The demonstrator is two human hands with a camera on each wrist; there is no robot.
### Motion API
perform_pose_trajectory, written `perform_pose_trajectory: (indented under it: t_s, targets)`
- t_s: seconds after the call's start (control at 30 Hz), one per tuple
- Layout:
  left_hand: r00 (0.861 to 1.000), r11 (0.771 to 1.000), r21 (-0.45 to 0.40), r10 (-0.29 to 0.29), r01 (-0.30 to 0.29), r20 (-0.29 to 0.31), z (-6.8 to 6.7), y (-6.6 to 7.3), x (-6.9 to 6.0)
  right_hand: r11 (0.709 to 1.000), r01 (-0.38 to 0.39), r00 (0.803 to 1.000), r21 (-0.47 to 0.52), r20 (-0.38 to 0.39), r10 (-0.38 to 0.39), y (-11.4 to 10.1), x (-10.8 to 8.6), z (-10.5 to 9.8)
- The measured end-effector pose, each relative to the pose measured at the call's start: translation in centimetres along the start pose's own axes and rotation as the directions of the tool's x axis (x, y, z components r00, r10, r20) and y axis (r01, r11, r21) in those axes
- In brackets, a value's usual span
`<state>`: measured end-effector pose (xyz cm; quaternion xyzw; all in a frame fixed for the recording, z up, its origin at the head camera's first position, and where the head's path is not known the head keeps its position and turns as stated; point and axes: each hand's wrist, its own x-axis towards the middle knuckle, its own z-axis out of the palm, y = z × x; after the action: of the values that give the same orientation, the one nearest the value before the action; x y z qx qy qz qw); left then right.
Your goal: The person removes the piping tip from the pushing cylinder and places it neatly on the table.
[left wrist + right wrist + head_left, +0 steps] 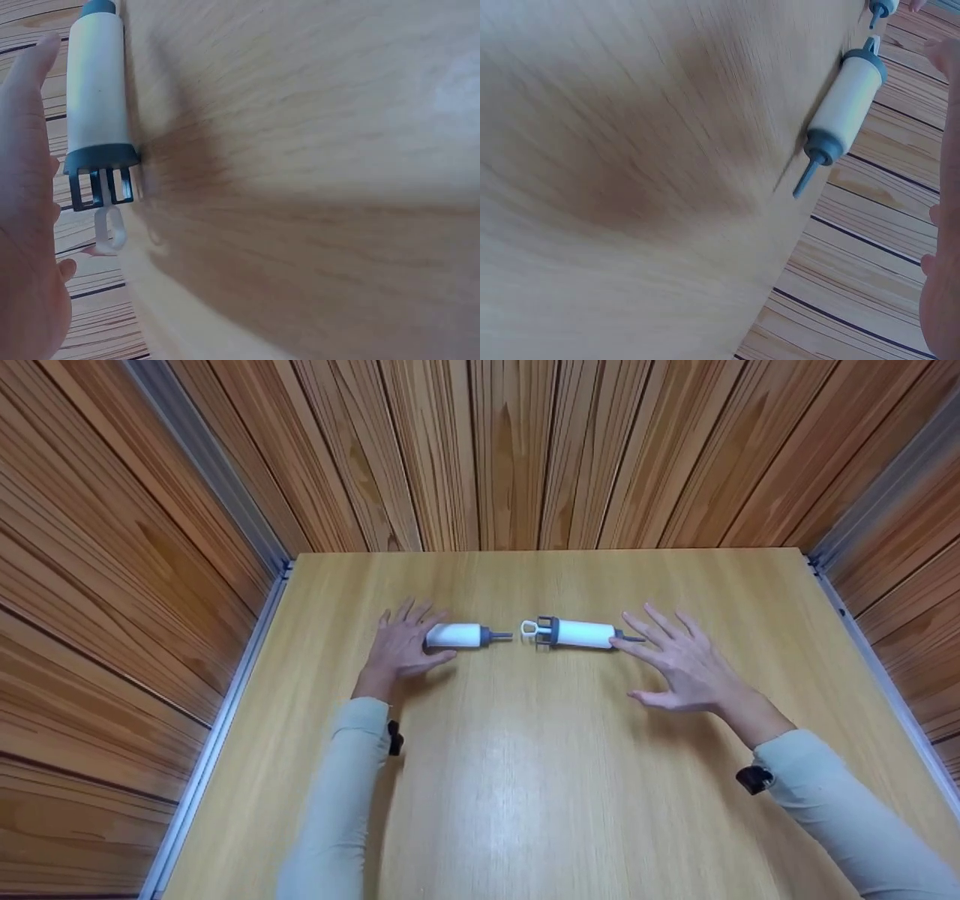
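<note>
Two large syringes lie end to end on the table, each with a white barrel and dark grey-blue fittings. The left syringe [459,635] points its thin nozzle right; my left hand [405,645] hovers over its handle end, fingers spread. In the left wrist view this syringe [96,82] shows its dark finger grips and pale pull ring beside the hand [26,202]. The right syringe [586,634] has its ring toward the left and its nozzle toward my right hand [686,667], which is spread out. In the right wrist view a gap separates this syringe [846,105] from the hand [949,202].
The light wooden table [495,780] meets a plank wall [510,457] at the back. Metal rails [217,720] run along both sides, with more plank walls beyond. A dark wrist camera [754,778] sits on each cuff.
</note>
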<state>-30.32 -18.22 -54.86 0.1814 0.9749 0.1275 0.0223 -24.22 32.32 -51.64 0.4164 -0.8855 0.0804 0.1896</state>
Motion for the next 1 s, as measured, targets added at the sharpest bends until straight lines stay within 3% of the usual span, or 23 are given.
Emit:
perform_pose_trajectory:
  t_s: [0.2, 0.37, 0.5, 0.7, 0.83, 1.0]
  targets:
    - [1.000, 0.996, -0.089, -0.008, 0.008, 0.003, 0.8, -0.2, -0.5, 0.994, 0.000, 0.997, 0.114, -0.080, 0.010, -1.0, -0.2, 0.8]
    - [1.000, 0.994, -0.106, 0.008, -0.010, -0.018, 1.0, -0.2, -0.5, 0.975, -0.024, 0.990, 0.220, -0.131, 0.054, -1.6, -0.4, 1.1]
    - [1.000, 0.994, -0.105, 0.021, -0.022, -0.005, 1.2, 0.0, -0.4, 0.948, -0.065, 0.985, 0.311, -0.133, 0.112, -2.0, -0.5, 1.2]
    - [1.000, 0.987, -0.159, -0.007, 0.009, 0.012, 1.3, 0.0, -0.6, 0.910, -0.093, 0.976, 0.404, -0.143, 0.163, -2.3, -0.3, 1.4]
    - [1.000, 0.983, -0.181, -0.013, 0.014, 0.007, 1.4, 0.1, -0.7, 0.867, -0.106, 0.970, 0.486, -0.140, 0.197, -2.4, -0.3, 1.5]
    - [0.999, 0.964, -0.264, -0.038, 0.034, -0.009, 1.5, 0.4, -0.6, 0.825, -0.103, 0.963, 0.556, -0.151, 0.222, -2.4, -0.6, 1.4]
